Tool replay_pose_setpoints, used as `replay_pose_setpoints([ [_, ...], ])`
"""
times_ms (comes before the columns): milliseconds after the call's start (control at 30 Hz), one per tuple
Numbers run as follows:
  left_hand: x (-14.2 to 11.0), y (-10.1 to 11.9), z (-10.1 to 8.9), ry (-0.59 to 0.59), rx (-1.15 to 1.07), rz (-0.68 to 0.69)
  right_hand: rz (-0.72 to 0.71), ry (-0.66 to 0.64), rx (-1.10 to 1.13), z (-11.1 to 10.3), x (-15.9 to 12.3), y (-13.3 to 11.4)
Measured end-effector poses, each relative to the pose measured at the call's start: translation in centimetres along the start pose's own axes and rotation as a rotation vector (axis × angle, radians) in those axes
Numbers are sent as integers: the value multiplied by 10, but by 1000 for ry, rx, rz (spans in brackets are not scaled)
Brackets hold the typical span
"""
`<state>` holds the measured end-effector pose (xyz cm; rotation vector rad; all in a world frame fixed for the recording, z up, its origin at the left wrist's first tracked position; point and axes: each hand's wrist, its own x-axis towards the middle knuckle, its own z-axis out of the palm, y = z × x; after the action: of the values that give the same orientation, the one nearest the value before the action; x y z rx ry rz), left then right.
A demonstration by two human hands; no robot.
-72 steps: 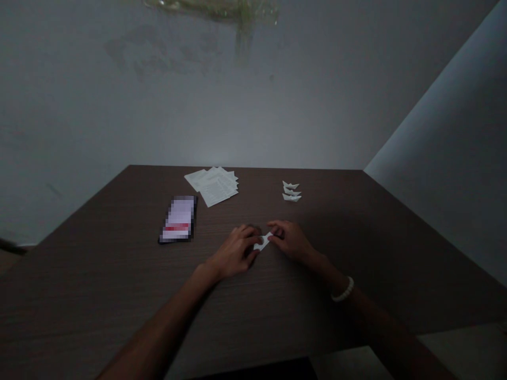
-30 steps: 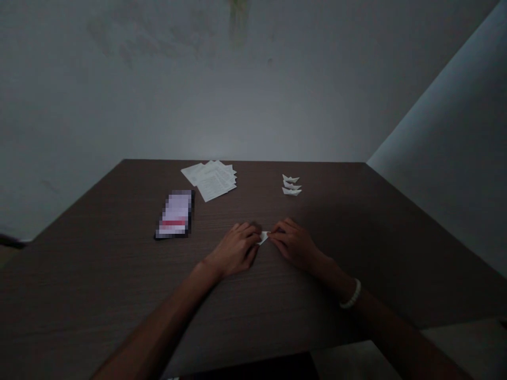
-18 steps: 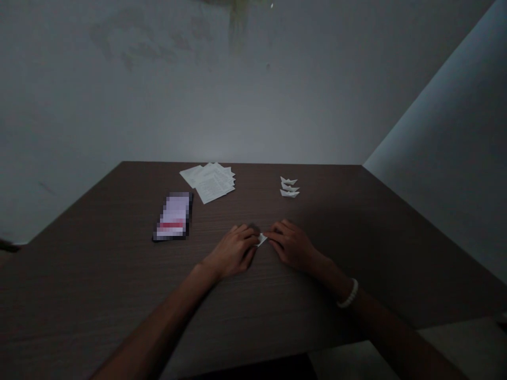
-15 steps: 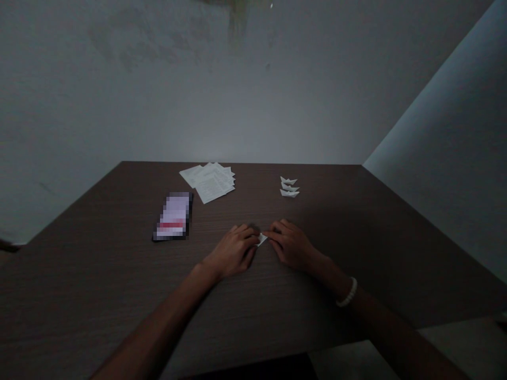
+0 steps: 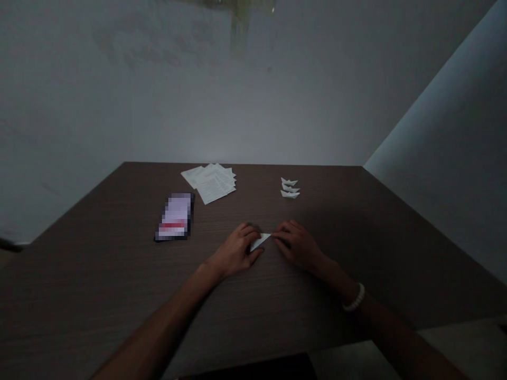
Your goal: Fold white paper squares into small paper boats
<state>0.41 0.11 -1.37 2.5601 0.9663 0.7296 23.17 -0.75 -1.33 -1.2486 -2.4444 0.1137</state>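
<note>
A small folded piece of white paper [image 5: 260, 241] lies on the table between my hands, with a pointed tip toward the right. My left hand [image 5: 238, 248] has its fingers over the paper's left part, and its thumb is spread out below the near edge. At the right tip, the fingers of my right hand [image 5: 297, 244] are pinched together on the paper. My fingers hide part of its left side. A beaded bracelet [image 5: 355, 298] circles my right wrist.
Three small folded paper boats [image 5: 290, 194] stand in a row at the back right. Several printed paper sheets [image 5: 214, 187] lie fanned out at the back left. Nearer is a phone [image 5: 174, 216] with a blurred screen. A wall rises behind the brown table [image 5: 119, 274].
My right hand has shifted slightly right along the paper. My left thumb has moved away from the fingers, so more of the folded paper shows.
</note>
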Motion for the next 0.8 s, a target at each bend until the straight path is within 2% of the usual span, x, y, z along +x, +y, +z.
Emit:
replay_pose_setpoints([
  [200,0,-8,4,59,-52,-19,-32,15,61,4,7,-2],
  [433,2,-2,-4,101,-133,-73,-35,70,158,7,15,-6],
  [633,-2,-3,1,116,15,-71,53,115,231,11,22,-11],
  [800,-4,-6,7,161,95,-129,82,197,273,11,27,-20],
])
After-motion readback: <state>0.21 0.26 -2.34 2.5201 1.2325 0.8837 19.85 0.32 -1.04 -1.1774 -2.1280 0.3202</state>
